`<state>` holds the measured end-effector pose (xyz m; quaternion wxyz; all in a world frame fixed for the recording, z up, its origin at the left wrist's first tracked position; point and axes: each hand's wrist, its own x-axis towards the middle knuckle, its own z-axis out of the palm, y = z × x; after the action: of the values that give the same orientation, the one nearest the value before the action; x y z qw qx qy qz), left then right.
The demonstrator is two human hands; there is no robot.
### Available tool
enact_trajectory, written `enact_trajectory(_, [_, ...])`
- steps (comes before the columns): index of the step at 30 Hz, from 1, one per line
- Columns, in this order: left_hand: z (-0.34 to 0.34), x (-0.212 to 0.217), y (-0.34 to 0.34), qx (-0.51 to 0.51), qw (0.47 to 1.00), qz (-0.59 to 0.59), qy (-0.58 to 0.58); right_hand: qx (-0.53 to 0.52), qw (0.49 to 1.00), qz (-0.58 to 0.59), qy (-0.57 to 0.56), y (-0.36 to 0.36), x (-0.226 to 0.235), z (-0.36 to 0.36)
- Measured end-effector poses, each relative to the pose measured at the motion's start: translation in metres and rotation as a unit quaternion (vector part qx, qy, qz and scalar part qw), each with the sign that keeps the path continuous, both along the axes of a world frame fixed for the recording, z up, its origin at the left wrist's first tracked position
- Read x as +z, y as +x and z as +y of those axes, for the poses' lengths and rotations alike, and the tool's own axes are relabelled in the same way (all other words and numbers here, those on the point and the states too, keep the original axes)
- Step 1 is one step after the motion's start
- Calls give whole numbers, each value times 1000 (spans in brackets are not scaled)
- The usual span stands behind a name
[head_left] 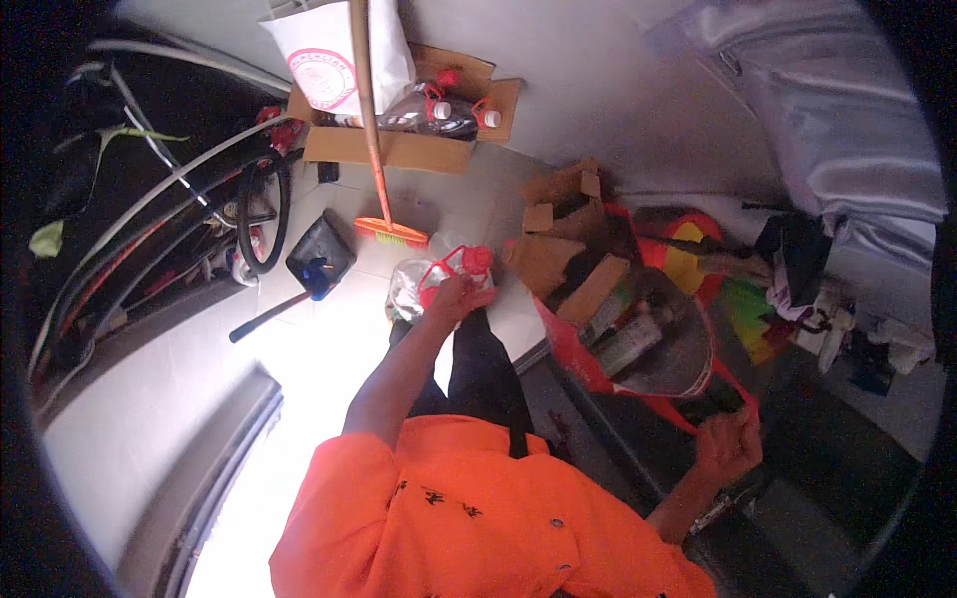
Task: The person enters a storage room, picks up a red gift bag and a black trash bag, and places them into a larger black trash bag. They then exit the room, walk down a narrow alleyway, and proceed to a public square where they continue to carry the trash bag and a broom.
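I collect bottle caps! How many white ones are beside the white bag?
2: a left cap and a right cap, both in the cardboard box. More may be hidden.

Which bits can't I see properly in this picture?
All in the head view:
Clear bottle: partly hidden by the left hand.
Bottom of the red bag: covered by cardboard pieces and other contents.
Inside the white bag: its own side hides it.
Top of the broom handle: cut off by the upper edge.

Cluttered storage corner, broom (392, 233), dustpan (317, 247), cardboard box (389, 151), tiled floor (459, 184)
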<state>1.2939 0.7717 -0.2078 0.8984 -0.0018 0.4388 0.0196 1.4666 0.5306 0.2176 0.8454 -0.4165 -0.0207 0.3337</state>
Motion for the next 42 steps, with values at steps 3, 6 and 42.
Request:
enact_trajectory(3, [6,39,29,86,992,-73,-51,-5,999,30,-16,-9,6,-11])
enact_trajectory(6, [20,74,46,114,980,-153,-46,-40,995,78,-41,-18,-1,-10])
enact_trajectory(42, [-23,210,-23,-103,918,-29,383,248,936,-96,-230,-114,-118,101])
